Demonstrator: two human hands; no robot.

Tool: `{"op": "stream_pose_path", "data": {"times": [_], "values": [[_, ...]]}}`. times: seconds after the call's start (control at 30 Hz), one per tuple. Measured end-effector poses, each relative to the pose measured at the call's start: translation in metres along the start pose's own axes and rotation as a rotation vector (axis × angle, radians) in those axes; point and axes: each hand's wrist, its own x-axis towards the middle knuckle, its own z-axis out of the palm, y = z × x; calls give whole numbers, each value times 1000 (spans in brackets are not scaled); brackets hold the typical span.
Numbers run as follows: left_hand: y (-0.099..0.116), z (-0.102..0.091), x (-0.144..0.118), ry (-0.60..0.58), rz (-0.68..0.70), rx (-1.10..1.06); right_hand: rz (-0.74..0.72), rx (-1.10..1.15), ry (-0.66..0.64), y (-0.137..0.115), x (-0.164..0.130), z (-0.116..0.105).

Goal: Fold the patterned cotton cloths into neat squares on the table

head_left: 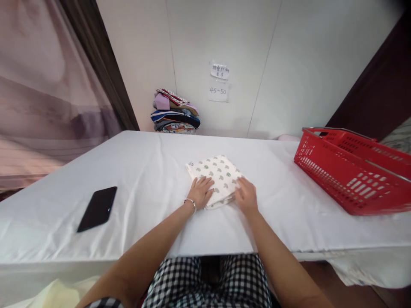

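Note:
A folded white cloth [221, 173] with grey and green printed motifs lies on the white-covered table [154, 179], turned at an angle. My left hand [201, 191] rests flat on its near left part, fingers spread, with a bracelet at the wrist. At the cloth's right corner, my right hand [246, 196] has its fingers curled round the edge of the layers. The right thumb and the underside of the cloth are partly hidden.
A black phone [98, 208] lies on the left of the table. The red plastic basket [353, 171] stands at the right. Beyond the far edge, a stack of folded fabrics [176, 112] sits against the white wall [195, 38], which bears two paper signs [219, 90].

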Motion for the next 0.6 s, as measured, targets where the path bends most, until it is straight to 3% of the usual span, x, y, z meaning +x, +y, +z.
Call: {"op": "stream_pose_path", "data": {"times": [0.07, 0.2, 0.33, 0.47, 0.6], "values": [[0, -2, -1, 6, -10, -4, 249, -16, 106, 21, 3, -4], [14, -10, -19, 29, 33, -11, 601, 98, -32, 44, 5, -8], [31, -11, -38, -20, 217, -27, 625, 118, -59, 46, 7, -7], [36, -9, -38, -70, 181, 27, 592, 90, -74, 45, 10, -7], [24, -19, -38, -80, 171, 58, 586, 231, -101, 41, 8, -11]]}}
